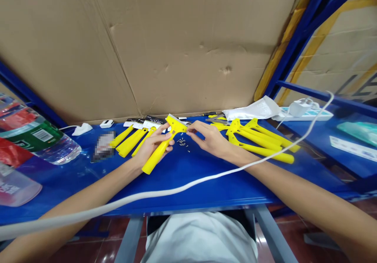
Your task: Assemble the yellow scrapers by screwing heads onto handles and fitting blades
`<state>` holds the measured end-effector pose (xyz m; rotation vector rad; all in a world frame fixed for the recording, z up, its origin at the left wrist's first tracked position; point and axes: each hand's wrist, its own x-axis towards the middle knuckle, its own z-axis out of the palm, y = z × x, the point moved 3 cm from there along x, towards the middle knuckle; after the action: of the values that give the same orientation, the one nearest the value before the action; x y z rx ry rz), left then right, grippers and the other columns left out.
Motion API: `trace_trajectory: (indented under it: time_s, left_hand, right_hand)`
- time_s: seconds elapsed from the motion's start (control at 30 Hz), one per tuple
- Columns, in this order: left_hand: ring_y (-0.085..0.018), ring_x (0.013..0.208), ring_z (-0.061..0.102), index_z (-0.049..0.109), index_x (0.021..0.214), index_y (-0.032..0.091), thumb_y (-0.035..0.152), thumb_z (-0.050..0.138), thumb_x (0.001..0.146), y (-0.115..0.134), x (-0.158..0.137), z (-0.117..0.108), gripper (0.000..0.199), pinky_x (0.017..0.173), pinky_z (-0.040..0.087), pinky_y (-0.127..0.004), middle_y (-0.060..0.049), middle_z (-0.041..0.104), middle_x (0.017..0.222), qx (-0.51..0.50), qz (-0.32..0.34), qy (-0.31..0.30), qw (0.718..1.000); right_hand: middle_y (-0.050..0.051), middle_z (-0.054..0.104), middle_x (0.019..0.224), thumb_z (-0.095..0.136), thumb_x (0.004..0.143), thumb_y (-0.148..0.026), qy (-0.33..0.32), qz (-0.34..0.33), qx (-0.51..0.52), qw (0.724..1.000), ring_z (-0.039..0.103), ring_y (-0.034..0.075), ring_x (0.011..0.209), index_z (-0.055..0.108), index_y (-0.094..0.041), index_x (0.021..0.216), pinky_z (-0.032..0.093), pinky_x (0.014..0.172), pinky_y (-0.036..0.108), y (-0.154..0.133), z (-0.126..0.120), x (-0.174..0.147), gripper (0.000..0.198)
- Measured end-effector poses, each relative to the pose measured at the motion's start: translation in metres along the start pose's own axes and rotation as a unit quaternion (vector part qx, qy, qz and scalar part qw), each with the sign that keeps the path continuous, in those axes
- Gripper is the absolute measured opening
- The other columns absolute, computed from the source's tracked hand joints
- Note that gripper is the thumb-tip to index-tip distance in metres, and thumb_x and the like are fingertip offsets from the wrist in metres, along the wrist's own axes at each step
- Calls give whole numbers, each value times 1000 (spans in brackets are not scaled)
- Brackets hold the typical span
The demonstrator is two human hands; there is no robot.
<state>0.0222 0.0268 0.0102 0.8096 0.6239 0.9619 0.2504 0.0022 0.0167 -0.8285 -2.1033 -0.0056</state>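
My left hand (156,144) is closed around the handle of a yellow scraper (157,155), whose wide head points up and away from me. At the right corner of that head, my right hand (210,137) has thumb and forefinger pinched together. Whatever lies between those fingertips is too small to make out. Below the head, several small screws (182,142) are scattered on the blue tabletop (188,180). More yellow scrapers (128,142) with black-and-white cards at their heads lie to the left. Another group of yellow scraper handles (259,137) lies beyond my right hand.
A white cable (176,190) crosses the view above both forearms. At left are large bottles (44,135) and a clear plastic cup (17,186). A white pouch (253,107) and power strip (318,114) sit at back right. Cardboard (188,50) walls the back.
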Motion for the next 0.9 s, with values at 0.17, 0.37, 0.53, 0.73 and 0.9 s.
trace_trajectory:
  time_s: [0.17,0.37,0.53,0.73,0.9]
  left_hand:
    - [-13,67,68,62,130,27,3,84,79,-4,-1,-1,61,54,51,-21,-2,69,95,-8,-9,-7,1000]
    - [-13,66,67,61,131,27,5,83,79,-6,-2,0,60,55,51,-22,-3,69,101,-2,-24,-21,999]
    - [-13,64,65,61,127,26,5,82,79,-7,-4,3,56,54,48,-22,-3,68,98,-3,-30,-17,999]
    - [-12,64,64,63,128,25,4,83,77,-7,-5,4,59,53,48,-21,-4,68,99,-11,-39,-12,999]
    - [-12,63,64,63,126,25,4,84,77,-7,-5,3,57,53,48,-21,-4,69,98,-14,-44,-10,999]
  right_hand:
    - [12,74,116,52,115,-28,-12,-3,0,1000,71,26,110,70,-23,114,59,100,42,-1,-1,1,18]
    - [13,70,120,58,113,-30,4,10,3,1000,67,27,114,72,-24,109,59,101,45,-1,-1,2,15]
    - [11,69,118,64,111,-33,27,29,53,998,68,26,113,72,-24,105,57,104,45,-3,-2,3,14]
    - [9,71,113,78,101,-52,44,117,182,975,68,25,110,74,-23,100,60,94,40,4,1,4,30]
    - [9,72,112,82,95,-59,40,150,249,956,69,25,111,76,-23,96,63,95,41,9,4,3,36]
